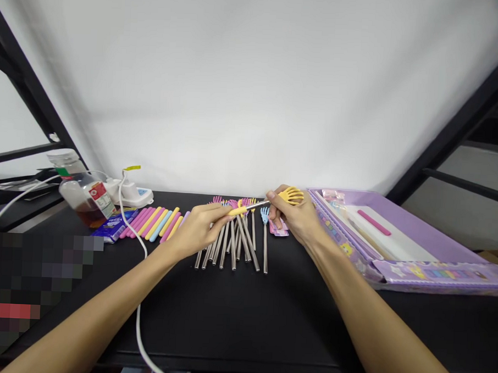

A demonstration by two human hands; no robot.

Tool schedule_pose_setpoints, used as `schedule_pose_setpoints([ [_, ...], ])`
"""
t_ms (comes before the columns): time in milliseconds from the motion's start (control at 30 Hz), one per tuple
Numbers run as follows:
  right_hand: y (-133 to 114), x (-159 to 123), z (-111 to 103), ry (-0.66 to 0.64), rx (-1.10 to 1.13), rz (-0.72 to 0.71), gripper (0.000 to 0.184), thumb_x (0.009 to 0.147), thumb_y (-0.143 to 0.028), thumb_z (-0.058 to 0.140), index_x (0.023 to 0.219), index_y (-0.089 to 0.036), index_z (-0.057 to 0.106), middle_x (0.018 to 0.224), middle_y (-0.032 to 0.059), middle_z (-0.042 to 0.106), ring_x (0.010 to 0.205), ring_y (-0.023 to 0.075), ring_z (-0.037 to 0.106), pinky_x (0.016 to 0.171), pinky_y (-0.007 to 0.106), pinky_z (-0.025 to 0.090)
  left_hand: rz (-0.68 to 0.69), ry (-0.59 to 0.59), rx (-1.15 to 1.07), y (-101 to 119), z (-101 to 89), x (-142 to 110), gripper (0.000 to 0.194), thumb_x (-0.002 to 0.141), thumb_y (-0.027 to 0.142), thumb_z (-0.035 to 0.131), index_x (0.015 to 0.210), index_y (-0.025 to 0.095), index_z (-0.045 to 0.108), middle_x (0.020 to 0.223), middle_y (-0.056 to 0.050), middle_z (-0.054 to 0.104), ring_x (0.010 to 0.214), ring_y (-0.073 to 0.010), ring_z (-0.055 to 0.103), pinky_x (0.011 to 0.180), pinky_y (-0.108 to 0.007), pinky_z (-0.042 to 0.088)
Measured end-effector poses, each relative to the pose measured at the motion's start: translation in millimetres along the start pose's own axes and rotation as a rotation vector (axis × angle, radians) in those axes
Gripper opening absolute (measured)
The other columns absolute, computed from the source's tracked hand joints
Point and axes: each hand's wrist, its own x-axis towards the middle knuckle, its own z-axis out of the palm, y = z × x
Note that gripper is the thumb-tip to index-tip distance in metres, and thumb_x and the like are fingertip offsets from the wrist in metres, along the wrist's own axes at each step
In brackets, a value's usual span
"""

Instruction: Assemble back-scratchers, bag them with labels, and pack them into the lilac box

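Note:
A yellow back scratcher (258, 205) with a metal rod is held across both hands above the table. My left hand (200, 225) is closed around its yellow handle grip. At the other end, my right hand (297, 216) pinches the rod just below the hand-shaped yellow head (292, 195). Beneath them lies a pile of back scratchers (235, 246) with bare metal rods and pink, yellow, purple and blue heads. One with a blue head (265, 245) lies slightly apart on the right. Left of my left hand, several coloured handle grips (159, 225) form a row.
A purple box (420, 238) at right holds a pink handle grip (374, 222). A small pink card (279, 229) lies under my right hand. At left are a bottle of brown liquid (87, 193), a blue packet (114, 226), a power strip (135, 193) and a white cable (139, 319).

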Motion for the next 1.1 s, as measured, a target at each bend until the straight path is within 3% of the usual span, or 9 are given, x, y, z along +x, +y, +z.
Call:
schedule_pose_setpoints([
  [267,4,3,-1,-0.066,0.061,0.023,0.034,0.078,-0.045,0.079,0.072,-0.018,0.059,0.052,-0.0005,0.066,0.032,0.0121,0.055,0.033,0.022,0.041,-0.034,-0.052,-0.019,9,5.2,3,0.032,0.101,0.027,0.047,0.077,0.015,0.065,0.060,0.002,0.050,0.054,-0.0095,0.042,0.054,-0.023,0.033],
  [467,11,1,8,-0.040,0.171,0.157,0.033,0.074,-0.043,0.083,0.073,-0.015,0.065,0.058,0.0002,0.067,0.042,0.0095,0.058,0.042,0.020,0.046,-0.072,0.003,0.228,21,9.6,15,0.027,0.101,0.036,0.048,0.106,0.019,0.068,0.080,-0.003,0.070,0.066,-0.0140,0.061,0.062,-0.025,0.041],
  [633,15,-3,26,-0.104,0.180,0.261,0.028,0.066,-0.031,0.089,0.078,-0.013,0.072,0.070,0.0026,0.070,0.058,0.0106,0.063,0.055,0.020,0.052,-0.110,-0.112,0.366,16,5.2,12,0.030,0.105,0.034,0.039,0.105,0.018,0.065,0.088,-0.005,0.069,0.076,-0.0173,0.066,0.066,-0.026,0.044],
  [700,13,1,19,0.026,0.244,0.296,0.024,0.066,-0.025,0.090,0.075,-0.013,0.071,0.070,0.0027,0.069,0.058,0.0089,0.061,0.052,0.018,0.050,-0.161,-0.188,0.450,8,-3.1,9,0.026,0.104,0.032,0.040,0.110,0.020,0.063,0.095,-0.005,0.070,0.080,-0.0194,0.068,0.066,-0.028,0.043],
  [800,4,13,-10,0.554,0.483,0.183,0.028,0.066,-0.014,0.089,0.067,-0.016,0.061,0.061,-0.0052,0.058,0.049,0.0023,0.047,0.042,0.010,0.040,-0.314,-0.292,0.636,-8,-19.6,6,0.023,0.102,0.026,0.043,0.109,0.023,0.064,0.098,-0.005,0.072,0.083,-0.0239,0.070,0.063,-0.029,0.041],
  [867,1,19,-30,0.791,0.586,0.053,0.028,0.076,-0.016,0.083,0.068,-0.016,0.056,0.059,-0.0087,0.050,0.044,0.0001,0.037,0.039,0.008,0.036,-0.426,-0.322,0.737,-15,-26.2,6,0.023,0.101,0.026,0.043,0.106,0.021,0.064,0.091,-0.007,0.071,0.080,-0.0261,0.069,0.063,-0.031,0.042],
  [967,5,21,-37,0.791,0.614,0.086,0.025,0.089,-0.023,0.072,0.071,-0.016,0.056,0.060,-0.0082,0.047,0.044,0.0005,0.037,0.039,0.010,0.035,-0.395,-0.307,0.826,-19,-22.5,10,0.025,0.101,0.020,0.039,0.107,0.018,0.063,0.091,-0.011,0.068,0.085,-0.0273,0.067,0.071,-0.035,0.045],
  [1100,11,20,-22,0.687,0.582,0.136,0.020,0.089,-0.023,0.071,0.076,-0.015,0.059,0.067,-0.0047,0.054,0.052,0.0017,0.048,0.045,0.010,0.042,-0.229,-0.266,0.813,-17,-15.2,12,0.027,0.101,0.017,0.038,0.103,0.017,0.065,0.096,-0.012,0.066,0.095,-0.0267,0.063,0.081,-0.036,0.045],
])
